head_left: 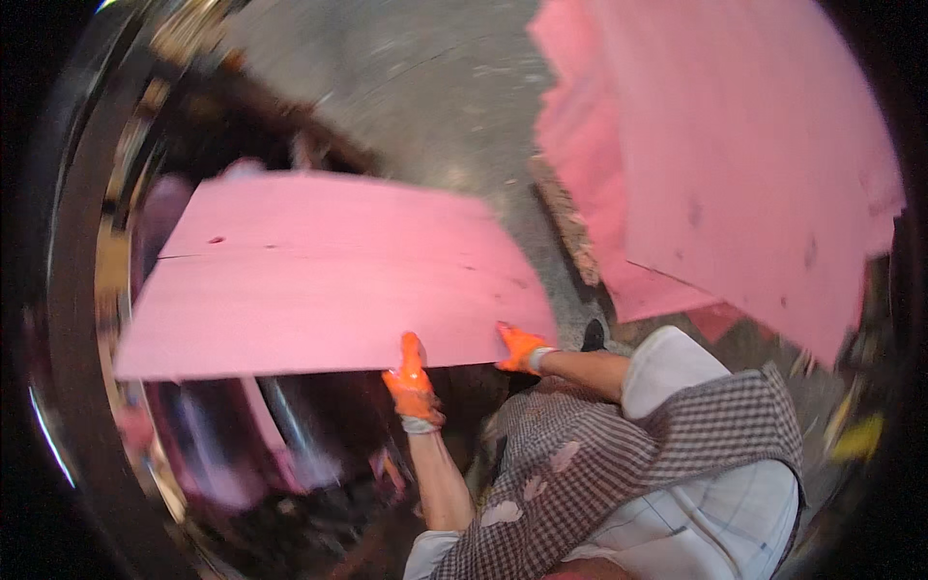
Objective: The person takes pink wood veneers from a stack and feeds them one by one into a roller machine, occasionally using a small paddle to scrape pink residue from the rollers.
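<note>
A pink-coated wood veneer sheet [329,280] with dark knots and a thin crack spans the left and middle of the view. Its near edge is held by both of my hands, in orange gloves. My left hand [413,389] grips that edge with the thumb on top and the other fingers out of sight beneath. Close to the sheet's right corner, my right hand [522,348] holds the same edge, its underside fingers also hidden. Below the sheet, dark shiny rollers [300,425] smeared with pink belong to a machine, and the sheet lies over or just above them.
At the right stands a stack of pink veneer sheets [735,164] with ragged edges, a rough wooden piece [565,217] under its left side. Grey concrete floor [425,87] lies between stack and machine. A dark machine frame [72,242] runs along the left.
</note>
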`<action>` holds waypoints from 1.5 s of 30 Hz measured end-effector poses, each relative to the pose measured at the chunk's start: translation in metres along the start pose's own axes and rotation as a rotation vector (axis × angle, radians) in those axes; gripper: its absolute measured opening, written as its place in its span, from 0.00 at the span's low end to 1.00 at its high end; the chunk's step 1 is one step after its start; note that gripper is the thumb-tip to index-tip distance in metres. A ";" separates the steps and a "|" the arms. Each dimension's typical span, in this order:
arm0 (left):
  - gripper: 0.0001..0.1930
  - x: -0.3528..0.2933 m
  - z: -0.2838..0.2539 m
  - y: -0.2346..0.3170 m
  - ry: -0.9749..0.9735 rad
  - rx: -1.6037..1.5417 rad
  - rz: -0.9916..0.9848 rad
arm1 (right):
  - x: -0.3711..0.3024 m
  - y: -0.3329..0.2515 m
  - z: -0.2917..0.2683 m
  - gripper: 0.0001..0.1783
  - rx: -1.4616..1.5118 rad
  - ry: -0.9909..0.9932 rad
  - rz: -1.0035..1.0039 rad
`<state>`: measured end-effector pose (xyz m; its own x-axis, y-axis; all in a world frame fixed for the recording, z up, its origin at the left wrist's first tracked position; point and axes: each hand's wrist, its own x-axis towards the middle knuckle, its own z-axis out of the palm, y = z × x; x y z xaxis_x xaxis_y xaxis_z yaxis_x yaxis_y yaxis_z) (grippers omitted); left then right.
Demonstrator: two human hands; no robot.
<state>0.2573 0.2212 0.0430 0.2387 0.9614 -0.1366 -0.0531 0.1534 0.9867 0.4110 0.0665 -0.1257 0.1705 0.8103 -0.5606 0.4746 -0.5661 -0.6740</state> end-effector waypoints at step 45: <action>0.40 -0.070 -0.285 -0.157 0.961 -0.394 -0.380 | 0.029 0.007 -0.046 0.36 0.104 -0.080 0.001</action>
<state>-0.0277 0.1952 -0.1277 -0.5384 0.5872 -0.6044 -0.4817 0.3740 0.7925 0.4593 0.0928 -0.1242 0.0994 0.7975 -0.5951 0.3815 -0.5829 -0.7174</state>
